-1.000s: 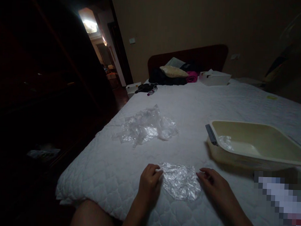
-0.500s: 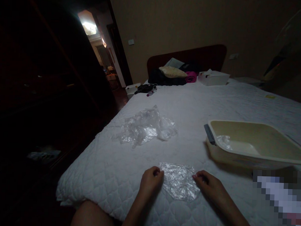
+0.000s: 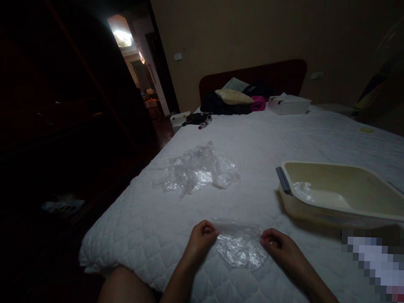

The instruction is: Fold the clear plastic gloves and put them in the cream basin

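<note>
A clear plastic bag [image 3: 241,250] lies on the white quilted bed cover [image 3: 146,224] right in front of me. My left hand [image 3: 204,237] pinches its left edge between thumb and fingers. On the opposite edge, my right hand [image 3: 278,244] has the bag in a similar pinch. Between the two hands the far part of the bag is raised or folded over, and its near part is wrinkled and shiny. Beyond it, to the left, sits a loose heap of crumpled clear plastic bags [image 3: 201,169].
To the right stands a cream plastic tub [image 3: 332,213] with a grey handle and some clear plastic inside. A white box [image 3: 289,106], a beige pillow [image 3: 233,97] and dark clothes are by the headboard [image 3: 254,69]. The bed's left edge drops to a dark floor.
The far part of the bag between my hands has been lifted or folded, and looks smoother than before. Both hands keep their pinch and have barely moved.
</note>
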Motion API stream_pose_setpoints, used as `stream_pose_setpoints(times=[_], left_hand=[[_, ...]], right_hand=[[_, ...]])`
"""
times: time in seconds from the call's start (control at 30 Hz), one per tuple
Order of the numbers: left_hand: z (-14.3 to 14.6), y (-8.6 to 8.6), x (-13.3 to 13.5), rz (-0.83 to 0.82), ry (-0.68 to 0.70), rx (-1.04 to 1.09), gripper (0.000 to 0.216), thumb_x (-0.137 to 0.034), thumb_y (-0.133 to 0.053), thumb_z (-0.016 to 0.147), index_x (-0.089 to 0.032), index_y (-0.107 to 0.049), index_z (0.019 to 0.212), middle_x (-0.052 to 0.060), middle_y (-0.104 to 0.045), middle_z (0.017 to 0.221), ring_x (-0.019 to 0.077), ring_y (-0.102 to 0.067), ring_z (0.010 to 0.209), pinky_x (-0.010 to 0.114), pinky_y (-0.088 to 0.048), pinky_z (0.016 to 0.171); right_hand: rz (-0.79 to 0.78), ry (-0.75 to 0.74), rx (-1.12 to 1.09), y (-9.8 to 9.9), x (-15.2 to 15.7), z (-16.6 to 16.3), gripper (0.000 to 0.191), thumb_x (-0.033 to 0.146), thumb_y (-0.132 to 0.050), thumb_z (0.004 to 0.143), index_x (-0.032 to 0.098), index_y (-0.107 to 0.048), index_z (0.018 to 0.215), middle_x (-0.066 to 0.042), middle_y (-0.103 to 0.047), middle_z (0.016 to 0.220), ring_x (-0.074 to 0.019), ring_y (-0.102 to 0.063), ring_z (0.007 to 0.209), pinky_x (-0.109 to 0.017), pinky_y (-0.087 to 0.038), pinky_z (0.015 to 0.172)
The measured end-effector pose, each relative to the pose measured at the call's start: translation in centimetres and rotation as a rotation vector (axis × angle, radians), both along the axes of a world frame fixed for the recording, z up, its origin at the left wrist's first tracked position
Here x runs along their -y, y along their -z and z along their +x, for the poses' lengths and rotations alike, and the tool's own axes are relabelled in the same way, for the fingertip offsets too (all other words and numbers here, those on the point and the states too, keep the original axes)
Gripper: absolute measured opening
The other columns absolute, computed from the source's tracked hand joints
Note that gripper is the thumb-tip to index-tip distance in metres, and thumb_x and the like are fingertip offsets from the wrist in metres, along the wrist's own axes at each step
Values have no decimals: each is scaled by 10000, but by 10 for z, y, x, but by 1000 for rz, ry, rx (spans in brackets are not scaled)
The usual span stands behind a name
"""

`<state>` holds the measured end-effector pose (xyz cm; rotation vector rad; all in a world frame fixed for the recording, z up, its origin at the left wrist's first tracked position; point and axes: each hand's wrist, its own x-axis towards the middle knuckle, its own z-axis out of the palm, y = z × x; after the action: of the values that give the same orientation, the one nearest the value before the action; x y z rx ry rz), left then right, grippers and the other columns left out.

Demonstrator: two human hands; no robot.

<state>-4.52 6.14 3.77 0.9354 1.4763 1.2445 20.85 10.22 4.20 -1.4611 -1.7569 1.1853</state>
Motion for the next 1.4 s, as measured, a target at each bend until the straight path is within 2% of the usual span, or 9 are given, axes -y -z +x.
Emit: stream_pose_setpoints(times=[0.13, 0.33, 0.5, 0.73, 0.87, 1.03, 1.17, 1.23, 1.4], left_hand=[[-2, 3, 1, 67, 12, -57, 167, -242, -666, 589, -149, -532, 621, -33, -547, 577, 92, -476, 542, 185, -315, 521], [-2, 7, 4, 106, 21, -111, 117, -218, -625, 637, -152, -530, 657, -46, -519, 592, 87, -446, 549, 184, -296, 520], [-1, 4, 8, 103, 59, -196, 72, -211, -593, 663, -152, -555, 679, -48, -494, 575, 89, -425, 550, 185, -284, 511], [-3, 1, 11, 121, 123, -164, 82, -116, -602, 608, -140, -610, 686, 20, -630, 726, 125, -520, 649, 202, -361, 569], [-4, 3, 11, 157, 100, -217, 202, -130, -597, 621, -154, -672, 807, 21, -643, 735, 144, -548, 674, 230, -402, 614], [-4, 2, 10, 301, 156, -214, 102, -181, -585, 642, -150, -682, 637, 44, -640, 683, 171, -581, 678, 262, -433, 627], [-5, 1, 10, 308, 157, -223, 111, -160, -581, 638, -156, -692, 642, 48, -647, 682, 175, -594, 679, 271, -442, 634], [-5, 1, 10, 313, 158, -221, 115, -155, -581, 640, -157, -696, 650, 49, -649, 685, 176, -597, 682, 272, -446, 638], [-5, 4, 10, 371, 164, -216, 135, -144, -569, 649, -162, -702, 659, 51, -653, 694, 173, -598, 680, 271, -450, 634]], right_hand=[[19, -30, -19, -3, 0, 1, 252, 429, -536, 729, 181, -578, 742, 14, -561, 647, -164, -534, 638, -261, -411, 584], [-9, -24, -57, 0, 3, 2, 298, 418, -549, 734, 182, -580, 912, 2, -582, 733, -155, -541, 653, -253, -422, 590], [83, -21, -31, 0, 3, -1, 156, 341, -540, 699, 195, -594, 714, 21, -556, 620, -158, -514, 606, -253, -402, 561], [103, 11, -79, -9, 5, -3, 131, 326, -539, 694, 199, -564, 675, 17, -556, 620, -163, -532, 625, -258, -425, 588], [112, 17, -111, -7, 6, -2, 168, 355, -551, 718, 195, -590, 750, 2, -588, 675, -170, -555, 662, -267, -449, 617], [91, -10, -122, -8, 7, 1, 164, 357, -557, 721, 197, -595, 732, -14, -619, 694, -186, -592, 691, -280, -480, 639], [67, -12, -110, -10, 8, 9, 294, 384, -552, 723, 199, -607, 944, -79, -668, 911, -232, -633, 846, -334, -514, 729], [163, -4, -63, -11, 9, 11, 357, 399, -516, 741, 197, -579, 1028, -104, -645, 1017, -248, -622, 928, -368, -509, 791], [593, 43, 259, -18, 27, -2, 388, 367, -396, 850, 195, -507, 1181, -120, -542, 1232, -271, -491, 1152, -472, -392, 964]])
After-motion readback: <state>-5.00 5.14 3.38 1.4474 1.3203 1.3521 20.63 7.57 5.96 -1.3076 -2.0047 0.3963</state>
